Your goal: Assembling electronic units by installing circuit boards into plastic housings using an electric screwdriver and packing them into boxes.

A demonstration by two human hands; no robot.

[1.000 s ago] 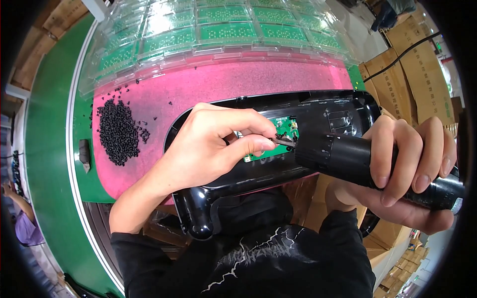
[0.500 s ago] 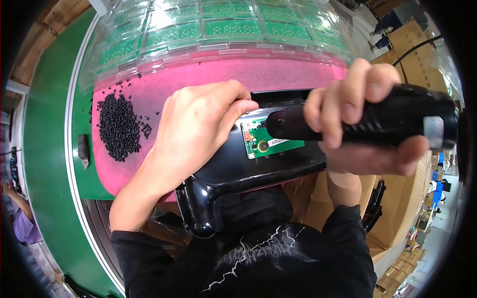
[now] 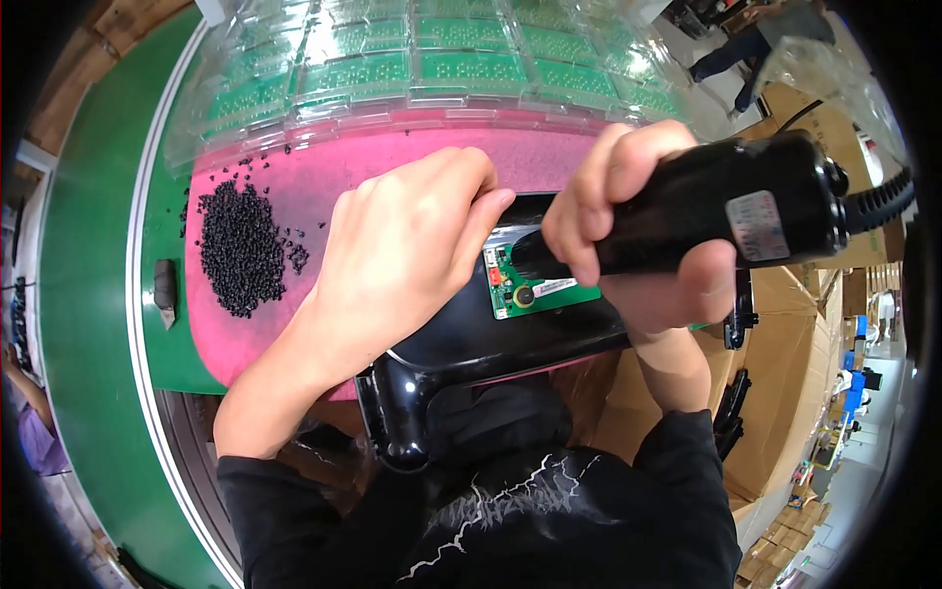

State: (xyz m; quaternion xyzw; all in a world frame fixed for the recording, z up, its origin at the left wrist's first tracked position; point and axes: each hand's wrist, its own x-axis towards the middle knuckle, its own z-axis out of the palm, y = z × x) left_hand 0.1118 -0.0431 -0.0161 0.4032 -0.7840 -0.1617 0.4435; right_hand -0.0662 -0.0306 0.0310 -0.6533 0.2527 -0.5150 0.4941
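Note:
My right hand (image 3: 657,299) is wrapped round a black electric screwdriver (image 3: 795,196), held nearly level with its nose over a green circuit board (image 3: 559,297). The board lies in a glossy black plastic housing (image 3: 481,353), in front of my body. My left hand (image 3: 397,231) is closed, thumb and forefinger pinched together beside the board's upper left corner. Whatever lies between those fingertips, if anything, is hidden. The screwdriver and my right hand cover the tip and the board's right part.
A heap of small black screws (image 3: 240,255) lies on the pink mat (image 3: 324,162), left. Beside it is a dark short-bladed tool (image 3: 165,285). Clear trays with green boards (image 3: 363,74) stand behind. Cardboard boxes (image 3: 775,393) are at right, and a corrugated cable (image 3: 883,203) trails there.
My right hand and the screwdriver have moved left, and the screwdriver's rear end has swung so its label shows more. My left hand stays pinched at nearly the same place.

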